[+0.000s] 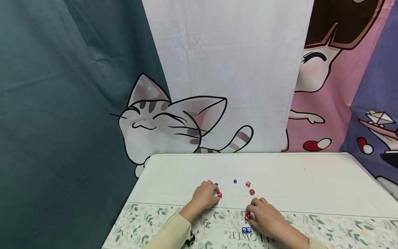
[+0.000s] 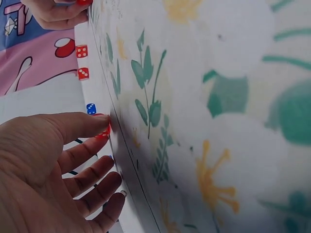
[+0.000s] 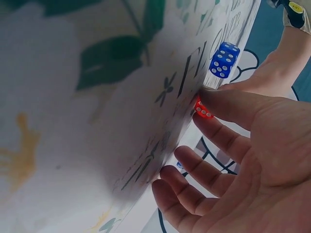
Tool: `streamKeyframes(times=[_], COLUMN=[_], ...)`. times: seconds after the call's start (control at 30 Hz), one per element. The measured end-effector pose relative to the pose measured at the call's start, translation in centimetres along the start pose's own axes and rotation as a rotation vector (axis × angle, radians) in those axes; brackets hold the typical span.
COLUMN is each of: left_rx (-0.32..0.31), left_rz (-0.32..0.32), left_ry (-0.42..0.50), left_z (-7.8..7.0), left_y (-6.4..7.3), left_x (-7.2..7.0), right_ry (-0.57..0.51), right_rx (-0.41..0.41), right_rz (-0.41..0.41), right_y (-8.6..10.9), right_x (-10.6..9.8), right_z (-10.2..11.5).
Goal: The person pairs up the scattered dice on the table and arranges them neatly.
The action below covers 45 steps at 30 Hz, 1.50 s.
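My left hand (image 1: 205,195) pinches a red die (image 1: 219,195) between thumb and index finger, low over the white part of the table; the left wrist view shows that red die (image 2: 104,132) partly covered by the thumb. With thumb and index finger, my right hand (image 1: 266,216) pinches another red die (image 1: 247,217) on the flowered strip. Just in front of it, two blue dice (image 1: 246,230) sit side by side. Beyond the hands lie two more red dice, one (image 1: 248,184) behind the other (image 1: 252,192). One blue die (image 1: 235,181) stands apart; another blue die (image 1: 216,184) is partly hidden behind my left fingers.
The table (image 1: 174,169) is white at the back, with a flowered, lettered strip (image 1: 217,238) along the front. Behind it hangs a curtain (image 1: 230,62) printed with a cartoon cat. A dark band (image 1: 190,239) is at my left wrist.
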<state>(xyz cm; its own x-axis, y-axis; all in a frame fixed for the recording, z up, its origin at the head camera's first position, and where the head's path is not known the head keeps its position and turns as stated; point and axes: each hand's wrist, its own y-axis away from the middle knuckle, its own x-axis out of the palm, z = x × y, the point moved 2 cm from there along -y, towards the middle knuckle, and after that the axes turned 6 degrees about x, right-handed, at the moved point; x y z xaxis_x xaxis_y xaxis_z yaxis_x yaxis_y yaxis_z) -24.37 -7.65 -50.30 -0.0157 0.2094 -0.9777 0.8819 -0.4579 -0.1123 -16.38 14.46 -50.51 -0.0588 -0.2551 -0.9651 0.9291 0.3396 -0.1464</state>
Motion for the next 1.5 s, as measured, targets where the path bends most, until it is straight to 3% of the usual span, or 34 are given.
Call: streamKeyframes(times=[0.33, 0.73, 1.23, 1.5], left_rx=[0.012, 0.081, 0.084, 0.119], left_rz=[-0.014, -0.021, 0.036, 0.045], left_ry=[-0.010, -0.004, 0.018, 0.000], left_z=[-0.6, -2.4, -4.6, -5.4], left_y=[0.0, 1.0, 1.5, 1.8], left_x=[0.2, 0.3, 0.8, 1.2], right_ry=[-0.004, 0.005, 0.014, 0.016], right_rx=[-0.004, 0.005, -0.002, 0.013], right_rz=[-0.008, 0.010, -0.004, 0.004], right_y=[0.0, -0.1, 0.0, -0.1], right_x=[0.0, 0.0, 0.1, 0.1], right_z=[0.0, 0.1, -0.1, 0.0])
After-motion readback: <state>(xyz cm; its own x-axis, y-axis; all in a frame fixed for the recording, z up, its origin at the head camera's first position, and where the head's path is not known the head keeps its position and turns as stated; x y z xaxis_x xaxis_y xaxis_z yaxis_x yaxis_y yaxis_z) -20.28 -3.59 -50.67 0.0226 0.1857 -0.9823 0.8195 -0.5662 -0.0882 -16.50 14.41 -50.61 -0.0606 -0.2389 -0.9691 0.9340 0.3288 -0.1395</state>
